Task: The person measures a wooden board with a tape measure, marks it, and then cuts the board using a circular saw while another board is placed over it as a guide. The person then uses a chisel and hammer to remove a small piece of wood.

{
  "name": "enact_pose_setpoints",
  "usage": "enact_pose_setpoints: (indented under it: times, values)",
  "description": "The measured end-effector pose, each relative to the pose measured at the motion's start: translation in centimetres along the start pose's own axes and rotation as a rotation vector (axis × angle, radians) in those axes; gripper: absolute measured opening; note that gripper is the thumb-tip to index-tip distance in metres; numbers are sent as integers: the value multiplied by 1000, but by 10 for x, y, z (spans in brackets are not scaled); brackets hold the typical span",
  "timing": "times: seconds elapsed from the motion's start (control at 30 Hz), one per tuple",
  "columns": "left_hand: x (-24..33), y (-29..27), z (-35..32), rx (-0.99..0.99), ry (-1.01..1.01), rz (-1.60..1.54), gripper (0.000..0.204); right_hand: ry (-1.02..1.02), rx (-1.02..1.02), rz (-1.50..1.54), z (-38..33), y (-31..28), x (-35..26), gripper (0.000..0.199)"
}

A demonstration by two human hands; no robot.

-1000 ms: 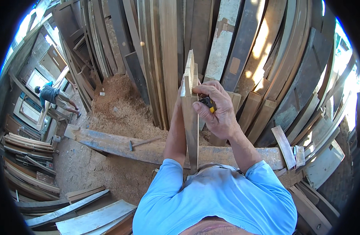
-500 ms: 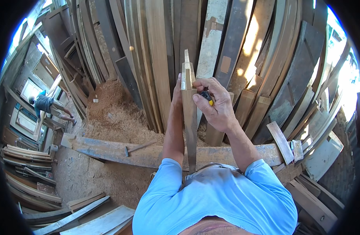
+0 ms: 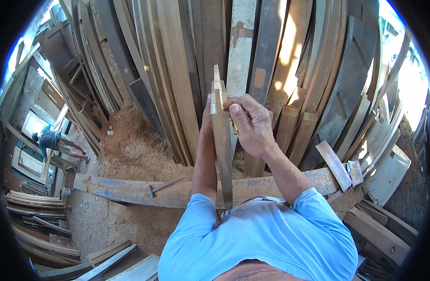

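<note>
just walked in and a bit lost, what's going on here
A person in a light blue shirt has both hands at the stepped end of a long wooden piece. The left hand is along its left side, fingers mostly hidden. The right hand is at its right edge, holding a small yellow tool, mostly covered. A hammer lies on the plank bench. Off to the left, another person bends over.

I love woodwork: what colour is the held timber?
Brown; the timber shows best in the head view.
</note>
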State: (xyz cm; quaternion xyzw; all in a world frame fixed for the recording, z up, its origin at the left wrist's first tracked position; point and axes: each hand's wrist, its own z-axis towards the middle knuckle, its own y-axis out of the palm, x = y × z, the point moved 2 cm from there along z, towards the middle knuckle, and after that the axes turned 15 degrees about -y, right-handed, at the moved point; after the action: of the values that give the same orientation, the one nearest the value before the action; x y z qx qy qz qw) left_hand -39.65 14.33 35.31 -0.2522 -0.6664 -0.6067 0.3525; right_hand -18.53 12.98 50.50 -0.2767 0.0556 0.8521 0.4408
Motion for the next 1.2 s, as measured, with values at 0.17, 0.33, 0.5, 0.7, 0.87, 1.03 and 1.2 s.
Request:
enact_pose_setpoints:
  times: [0.17, 0.33, 0.5, 0.7, 0.87, 1.03, 1.2]
  values:
    - [-9, -6, -23, 42, 9, 118, 72, -74, -66, 1, -10, 8, 0, 25]
    - [-25, -10, -86, 195, 100, 389, 76, -97, -95, 10, -8, 10, 3, 24]
    - [-6, 55, -147, 340, 291, 773, 80, -26, -110, 2, -1, 15, 2, 22]
    - [12, 83, -169, 540, 215, 941, 67, 104, -184, 147, 5, 23, 11, 31]
    - [30, 83, -179, 679, 317, 1024, 50, 178, -50, 87, 2, 8, 33, 48]
    - [21, 47, -193, 565, 433, 787, 38, 322, 82, -292, -30, -38, 91, 57]
    - [25, 22, -199, 465, 521, 570, 49, 392, -390, 11, -43, -36, 89, 47]
